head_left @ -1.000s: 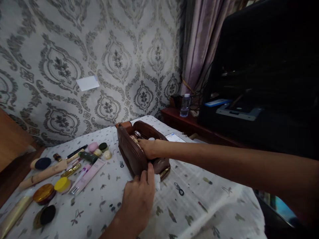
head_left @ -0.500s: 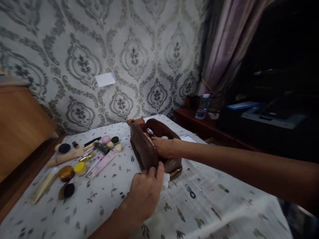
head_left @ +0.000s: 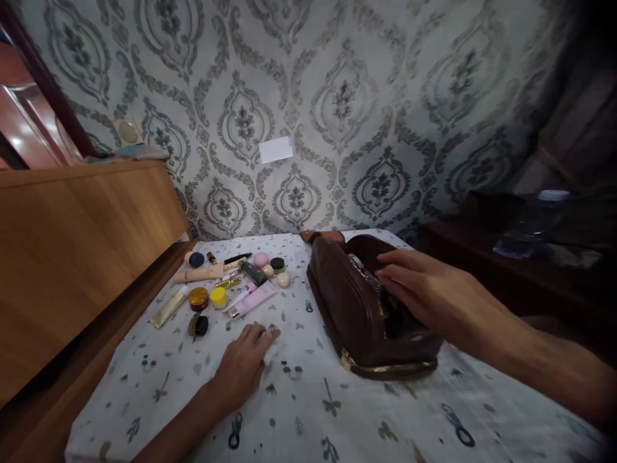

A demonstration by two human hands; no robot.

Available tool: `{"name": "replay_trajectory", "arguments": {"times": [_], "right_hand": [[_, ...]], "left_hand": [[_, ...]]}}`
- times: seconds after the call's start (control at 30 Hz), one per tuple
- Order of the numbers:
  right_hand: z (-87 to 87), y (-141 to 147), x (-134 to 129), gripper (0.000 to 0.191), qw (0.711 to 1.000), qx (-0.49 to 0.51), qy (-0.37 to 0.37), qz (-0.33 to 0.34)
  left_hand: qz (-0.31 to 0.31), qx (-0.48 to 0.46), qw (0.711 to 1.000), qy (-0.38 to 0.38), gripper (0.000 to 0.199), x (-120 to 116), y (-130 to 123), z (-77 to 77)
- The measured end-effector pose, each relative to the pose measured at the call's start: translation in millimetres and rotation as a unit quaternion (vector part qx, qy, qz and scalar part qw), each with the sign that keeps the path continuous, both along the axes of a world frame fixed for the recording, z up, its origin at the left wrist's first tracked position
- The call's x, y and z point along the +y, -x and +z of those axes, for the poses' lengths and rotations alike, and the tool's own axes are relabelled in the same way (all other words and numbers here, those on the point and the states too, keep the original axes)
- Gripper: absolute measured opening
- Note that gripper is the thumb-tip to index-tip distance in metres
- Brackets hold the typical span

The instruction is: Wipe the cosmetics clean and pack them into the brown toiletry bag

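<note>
On the cloth stands a brown leather toiletry bag [head_left: 344, 302], its gold zipper undone and its top open. My right hand [head_left: 419, 283] is over the opening with fingers stretched out and nothing visible in it. Inside the bag, dark and shiny contents show only partly. Left of the bag, my left hand [head_left: 243, 360] is low over the cloth, its fingers curled round a small white piece that looks like tissue. Ahead of it lie a pink tube [head_left: 253, 300], a yellow-lidded jar [head_left: 218, 296], an amber jar [head_left: 198, 298] and a small black-capped container [head_left: 198, 325].
Further back are a beige tube [head_left: 200, 273], a dark green bottle [head_left: 253, 272] and a cream tube [head_left: 169, 307]. A wooden board [head_left: 91, 225] borders the left side. Behind is a patterned wall [head_left: 347, 109]; a water bottle [head_left: 535, 222] stands at right.
My right hand has come up from inside the bag to above its opening. My left hand has moved left, away from the bag, with the white piece. The view has turned left.
</note>
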State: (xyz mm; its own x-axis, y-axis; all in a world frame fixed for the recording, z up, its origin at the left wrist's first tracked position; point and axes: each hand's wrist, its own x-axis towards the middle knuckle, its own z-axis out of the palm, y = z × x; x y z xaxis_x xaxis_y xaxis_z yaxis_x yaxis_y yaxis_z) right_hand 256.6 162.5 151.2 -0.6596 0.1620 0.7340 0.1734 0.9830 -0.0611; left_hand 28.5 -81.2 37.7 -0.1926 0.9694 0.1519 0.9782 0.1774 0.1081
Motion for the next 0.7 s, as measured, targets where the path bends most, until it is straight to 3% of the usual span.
{"name": "replay_trajectory", "arguments": {"times": [0.07, 0.13, 0.17, 0.27, 0.4, 0.53, 0.6, 0.7], "right_hand": [[2.1, 2.1, -26.3, 0.023, 0.999, 0.022, -0.038, 0.008], [-7.4, 12.0, -53.9, 0.018, 0.995, 0.003, -0.017, 0.096], [-16.6, 20.0, -66.3, 0.020, 0.990, -0.014, -0.008, 0.142], [-54.8, 53.7, -92.6, 0.024, 0.972, -0.117, 0.035, 0.200], [-98.9, 105.0, -100.1, 0.014, 0.945, -0.169, 0.209, 0.185], [-121.9, 139.9, -95.5, 0.015, 0.887, -0.143, 0.408, 0.165], [-132.3, 146.9, -95.4, 0.015, 0.872, -0.106, 0.453, 0.152], [-146.7, 146.2, -98.6, 0.015, 0.873, -0.063, 0.460, 0.147]], "left_hand": [[-0.050, -0.010, 0.998, -0.030, 0.053, -10.4, 7.4, -7.1], [-0.078, -0.010, 0.995, -0.056, 0.041, -17.4, 7.1, -11.3], [-0.078, -0.008, 0.995, -0.064, 0.039, -19.4, 5.6, -12.4], [-0.063, -0.015, 0.996, -0.065, 0.035, -20.2, 3.2, -12.9], [-0.006, -0.014, 0.999, -0.039, 0.029, -13.8, 16.9, -4.2], [0.138, 0.063, 0.988, -0.015, 0.035, -1.8, 41.8, 14.4], [0.177, 0.105, 0.979, 0.000, 0.036, 4.9, 51.5, 21.1], [0.178, 0.132, 0.975, 0.016, 0.031, 12.8, 57.7, 23.0]]}}
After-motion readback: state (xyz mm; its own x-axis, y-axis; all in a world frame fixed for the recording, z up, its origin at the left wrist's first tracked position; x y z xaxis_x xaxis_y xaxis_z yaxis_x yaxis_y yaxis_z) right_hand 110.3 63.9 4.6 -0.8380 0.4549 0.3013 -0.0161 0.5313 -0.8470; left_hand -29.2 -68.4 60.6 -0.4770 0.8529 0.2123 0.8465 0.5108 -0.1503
